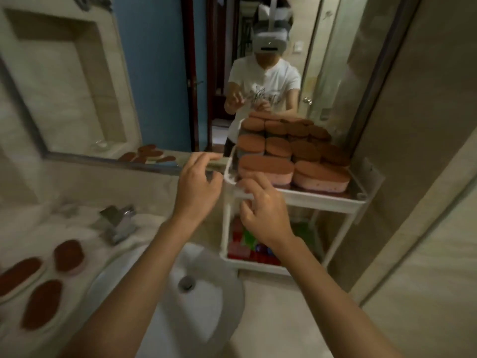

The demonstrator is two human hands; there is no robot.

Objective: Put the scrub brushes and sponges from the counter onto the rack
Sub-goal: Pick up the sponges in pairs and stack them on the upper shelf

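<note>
Three brown-topped oval sponges lie on the white counter (108, 254) at the left: one (68, 255) further back, one (19, 276) at the edge of view and one (41, 303) nearest me. The white rack (309, 200) stands right of the sink, its top shelf packed with several brown-topped, pink-sided sponges (265, 166). My left hand (198, 182) is at the rack's left rim with its fingers pinched near a blurred grey-green strip. My right hand (260, 210) curls over the front rim. Blur hides whether either hand holds anything.
A white basin (206, 306) with its drain lies below my arms, and a chrome tap (118, 223) stands on the counter behind it. The rack's lower shelf (247, 244) holds colourful items. A mirror (160, 73) faces me, and a tiled wall (413, 151) closes the right side.
</note>
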